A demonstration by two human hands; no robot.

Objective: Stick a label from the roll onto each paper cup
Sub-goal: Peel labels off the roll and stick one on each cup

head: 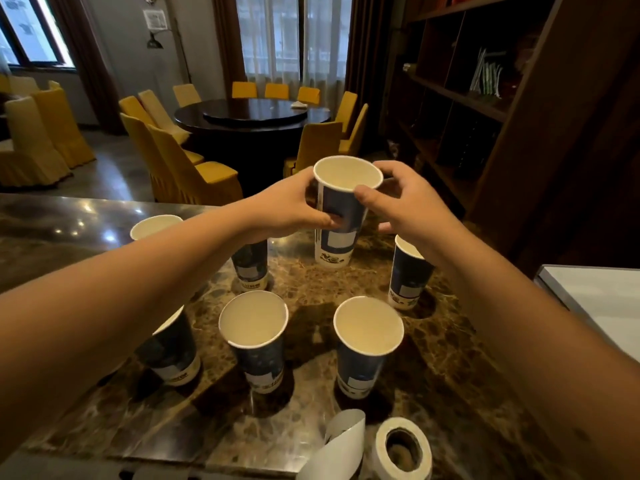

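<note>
Nearest me on the marble worktop [450, 393] lies the label roll [403, 448] on its side, its backing strip [341, 448] curling loose beside it, within easy reach for the next label. Beyond it stand two paper cups side by side, the left cup [254, 344] and the right cup [367, 344], upright and mouth-up, with more cups ringed around them, I think so each can be taken in turn. Farthest out, my left hand [287, 209] is wrapped around the raised cup [343, 209], thumb pressed on its side, steadying it. My right hand [408, 206] is half open, thumb touching the rim; whether it holds a label I cannot tell.
</note>
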